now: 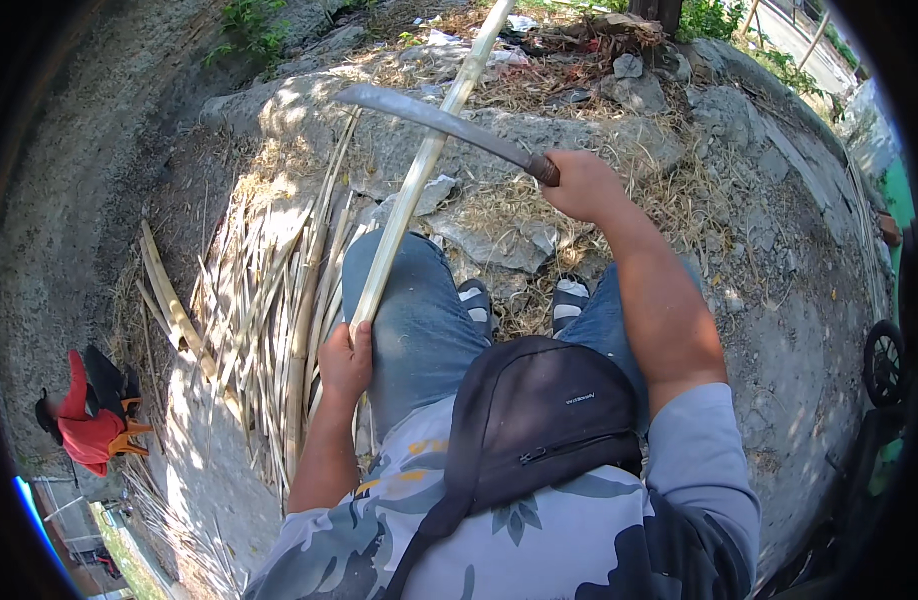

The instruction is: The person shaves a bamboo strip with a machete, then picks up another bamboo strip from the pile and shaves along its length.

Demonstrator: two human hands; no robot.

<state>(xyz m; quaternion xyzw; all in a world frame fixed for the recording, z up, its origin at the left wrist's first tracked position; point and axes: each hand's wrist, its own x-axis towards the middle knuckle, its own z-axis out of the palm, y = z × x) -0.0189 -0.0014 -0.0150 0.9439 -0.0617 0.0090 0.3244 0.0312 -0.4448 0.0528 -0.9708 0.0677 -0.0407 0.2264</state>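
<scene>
My left hand (347, 358) is closed around the lower end of a long pale bamboo strip (404, 205), which slants up and away past my left knee. In my right hand (583, 186) is the dark handle of a long curved machete (429, 115). Its blade points left and crosses the strip well above my left hand; whether it touches the strip I cannot tell. A dark sling bag (544, 410) lies over my lap, between my two forearms.
Split bamboo strips (279, 310) lie piled left of my leg, beside curved bamboo pieces (174, 290). A person in red (84, 425) sits on an orange chair (131, 440) at far left. Broken concrete (499, 240) and dry straw (669, 210) cover the ground ahead. A wheel (883, 362) stands at far right.
</scene>
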